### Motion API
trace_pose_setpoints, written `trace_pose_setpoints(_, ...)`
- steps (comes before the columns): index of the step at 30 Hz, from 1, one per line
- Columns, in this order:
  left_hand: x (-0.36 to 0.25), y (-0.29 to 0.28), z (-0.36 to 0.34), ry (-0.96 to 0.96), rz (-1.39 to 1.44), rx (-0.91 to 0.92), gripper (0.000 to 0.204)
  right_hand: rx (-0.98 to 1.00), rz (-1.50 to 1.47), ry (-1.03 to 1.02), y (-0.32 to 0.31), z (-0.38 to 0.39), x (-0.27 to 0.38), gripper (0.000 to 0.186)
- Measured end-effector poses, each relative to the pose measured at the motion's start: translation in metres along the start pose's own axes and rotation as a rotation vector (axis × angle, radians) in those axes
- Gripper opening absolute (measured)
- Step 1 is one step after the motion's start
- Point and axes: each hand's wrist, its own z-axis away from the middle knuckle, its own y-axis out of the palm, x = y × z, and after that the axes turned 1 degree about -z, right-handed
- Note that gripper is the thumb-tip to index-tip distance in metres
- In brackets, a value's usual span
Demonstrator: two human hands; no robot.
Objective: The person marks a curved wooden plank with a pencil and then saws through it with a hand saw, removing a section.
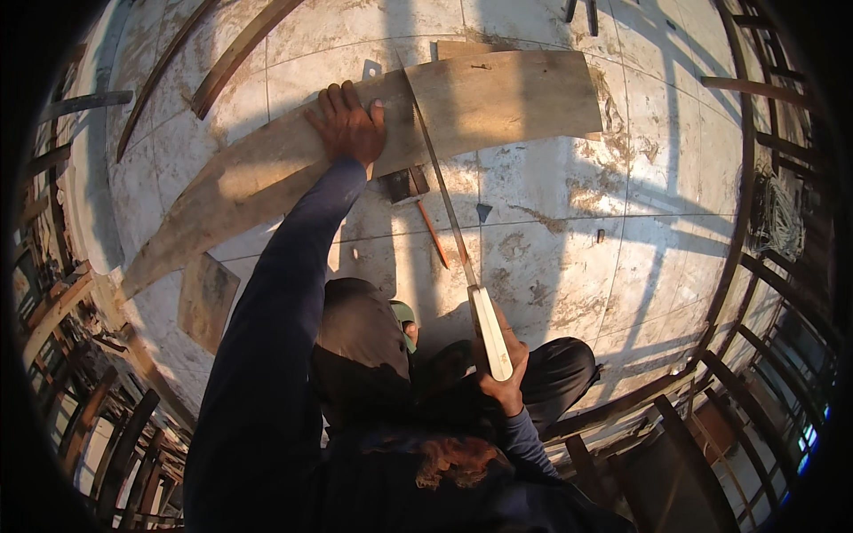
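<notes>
A long wooden board [515,93] stretches across the floor in front of me, bending from lower left to upper right. My left hand [349,126] lies flat on it with fingers spread, pressing left of the blade. In my right hand [503,360] is the pale handle of a handsaw [442,182], gripped near my right knee. Its long thin blade runs up and away from me, and the far part crosses the board just right of my left hand. How deep the blade sits in the wood, I cannot tell.
Below the board lie a dark block [405,185] and an orange pencil-like stick [434,233]. A flat wood offcut [207,300] rests at the left. Curved wooden strips [242,55] lie at the upper left. Bundled cord [778,215] and wooden slats [755,404] line the right side.
</notes>
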Motion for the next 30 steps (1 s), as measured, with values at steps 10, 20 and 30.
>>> trace_pose_setpoints(10, 0.001, -0.003, 0.001, 0.010, 0.011, 0.040, 0.062, 0.004, -0.002, 0.072, -0.002, 0.015, -0.012, 0.071)
trace_pose_setpoints(20, -0.006, 0.009, 0.005, -0.009, 0.038, 0.041, 0.053, -0.008, 0.110, -0.015, 0.011, -0.096, -0.006, 0.048)
trace_pose_setpoints(30, -0.015, -0.001, 0.015, 0.041, -0.058, 0.212, 0.068, -0.058, -0.037, -0.054, 0.030, -0.048, -0.048, 0.059)
